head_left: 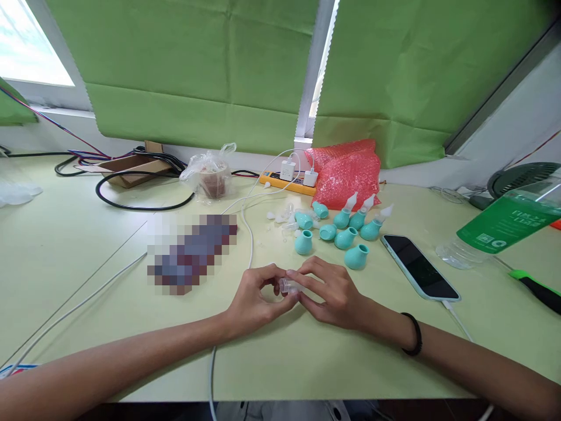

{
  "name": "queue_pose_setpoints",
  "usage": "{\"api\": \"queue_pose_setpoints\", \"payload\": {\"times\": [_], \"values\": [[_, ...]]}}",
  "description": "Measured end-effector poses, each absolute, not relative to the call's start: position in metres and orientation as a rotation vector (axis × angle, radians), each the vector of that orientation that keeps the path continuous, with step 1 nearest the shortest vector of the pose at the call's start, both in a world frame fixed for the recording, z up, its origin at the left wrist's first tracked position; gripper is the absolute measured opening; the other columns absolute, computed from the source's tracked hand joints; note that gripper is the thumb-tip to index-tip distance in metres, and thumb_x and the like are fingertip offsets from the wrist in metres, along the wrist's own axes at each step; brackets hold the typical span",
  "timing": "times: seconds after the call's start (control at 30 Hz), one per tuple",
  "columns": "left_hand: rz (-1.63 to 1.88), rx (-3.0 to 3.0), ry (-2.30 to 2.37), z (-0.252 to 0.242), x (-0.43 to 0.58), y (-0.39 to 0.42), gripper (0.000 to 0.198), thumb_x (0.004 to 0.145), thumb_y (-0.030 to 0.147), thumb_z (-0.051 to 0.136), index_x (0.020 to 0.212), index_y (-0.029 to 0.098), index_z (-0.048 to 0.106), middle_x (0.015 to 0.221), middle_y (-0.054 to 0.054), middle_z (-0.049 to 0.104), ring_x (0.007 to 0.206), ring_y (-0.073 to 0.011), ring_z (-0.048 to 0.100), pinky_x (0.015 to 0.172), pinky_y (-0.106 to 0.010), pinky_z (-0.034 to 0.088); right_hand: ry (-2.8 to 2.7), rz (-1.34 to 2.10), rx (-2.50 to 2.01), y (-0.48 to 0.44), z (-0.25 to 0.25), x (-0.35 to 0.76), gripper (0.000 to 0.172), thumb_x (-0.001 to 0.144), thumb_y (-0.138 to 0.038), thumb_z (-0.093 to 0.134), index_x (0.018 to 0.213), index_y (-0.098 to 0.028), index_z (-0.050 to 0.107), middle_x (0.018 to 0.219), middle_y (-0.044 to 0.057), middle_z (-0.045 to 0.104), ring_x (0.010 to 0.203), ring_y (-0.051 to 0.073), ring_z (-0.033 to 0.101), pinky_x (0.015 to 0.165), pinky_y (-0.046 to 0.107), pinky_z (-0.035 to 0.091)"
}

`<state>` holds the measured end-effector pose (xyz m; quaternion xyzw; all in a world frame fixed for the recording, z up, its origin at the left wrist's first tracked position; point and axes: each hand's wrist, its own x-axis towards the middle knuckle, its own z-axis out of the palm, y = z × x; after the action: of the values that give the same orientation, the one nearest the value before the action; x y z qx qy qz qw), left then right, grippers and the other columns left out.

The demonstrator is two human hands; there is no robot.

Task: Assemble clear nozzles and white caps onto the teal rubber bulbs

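My left hand and my right hand meet above the table's front middle. Between their fingertips is a small clear plastic tube-like piece, held by both; the fingers partly cover it. Just beyond my hands stand several teal rubber squeeze bulbs, some upright with open mouths and some on their sides. Three bulbs at the back right carry frosted pointed tips. Left of the bulbs lies a loose group of small clear and white plastic parts.
A phone with a cable lies at right, near a green-labelled bottle on its side. Behind the bulbs are red bubble wrap and an orange power strip. A bagged tape roll, cardboard box and white cables occupy the left.
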<state>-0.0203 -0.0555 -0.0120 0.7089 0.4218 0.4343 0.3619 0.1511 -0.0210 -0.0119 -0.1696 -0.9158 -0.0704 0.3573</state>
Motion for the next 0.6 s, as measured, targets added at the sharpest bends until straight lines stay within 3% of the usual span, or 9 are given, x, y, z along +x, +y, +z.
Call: {"api": "queue_pose_setpoints", "payload": {"times": [0.1, 0.2, 0.3, 0.47, 0.6], "values": [[1.179, 1.766, 1.067, -0.013, -0.021, -0.055, 0.027, 0.068, 0.028, 0.06, 0.088, 0.01, 0.058, 0.064, -0.003, 0.053, 0.059, -0.0116, 0.048, 0.059, -0.026, 0.043, -2.366, -0.223, -0.432, -0.017, -0.003, 0.152, 0.034, 0.072, -0.012, 0.053, 0.106, -0.017, 0.052, 0.081, 0.007, 0.059, 0.079, 0.018, 0.054, 0.063, 0.032, 0.049], [1.248, 1.732, 1.017, -0.013, -0.023, -0.057, 0.036, 0.073, 0.026, 0.055, 0.106, 0.013, 0.05, 0.068, -0.002, 0.054, 0.064, -0.0121, 0.049, 0.064, -0.028, 0.043, -2.274, -0.207, -0.544, -0.005, 0.005, 0.155, 0.026, 0.074, -0.017, 0.053, 0.1, -0.018, 0.054, 0.106, 0.01, 0.054, 0.098, 0.022, 0.049, 0.078, 0.039, 0.046], [1.256, 1.763, 1.011, -0.013, -0.024, -0.059, 0.025, 0.077, 0.022, 0.048, 0.102, 0.015, 0.049, 0.072, -0.002, 0.053, 0.067, -0.0115, 0.047, 0.066, -0.028, 0.042, -2.319, -0.155, -0.772, 0.01, 0.004, 0.159, 0.019, 0.074, -0.024, 0.054, 0.092, -0.019, 0.059, 0.125, 0.011, 0.04, 0.112, 0.027, 0.039, 0.088, 0.047, 0.038], [1.27, 1.855, 1.091, -0.015, -0.024, -0.057, 0.015, 0.078, 0.017, 0.045, 0.092, 0.018, 0.05, 0.08, -0.003, 0.051, 0.067, -0.0109, 0.044, 0.065, -0.027, 0.042, -2.394, 0.1, -0.894, 0.023, -0.005, 0.163, 0.018, 0.075, -0.021, 0.052, 0.091, -0.018, 0.061, 0.115, 0.01, 0.047, 0.102, 0.023, 0.049, 0.084, 0.041, 0.045], [1.357, 1.855, 1.116, -0.015, -0.021, -0.054, 0.028, 0.076, 0.018, 0.051, 0.102, 0.022, 0.044, 0.097, -0.005, 0.045, 0.08, -0.013, 0.046, 0.071, -0.029, 0.045, -2.128, 0.386, -0.819, 0.009, 0.005, 0.158, 0.017, 0.071, -0.023, 0.058, 0.087, -0.021, 0.062, 0.103, 0.007, 0.049, 0.097, 0.02, 0.051, 0.077, 0.037, 0.05]]}}
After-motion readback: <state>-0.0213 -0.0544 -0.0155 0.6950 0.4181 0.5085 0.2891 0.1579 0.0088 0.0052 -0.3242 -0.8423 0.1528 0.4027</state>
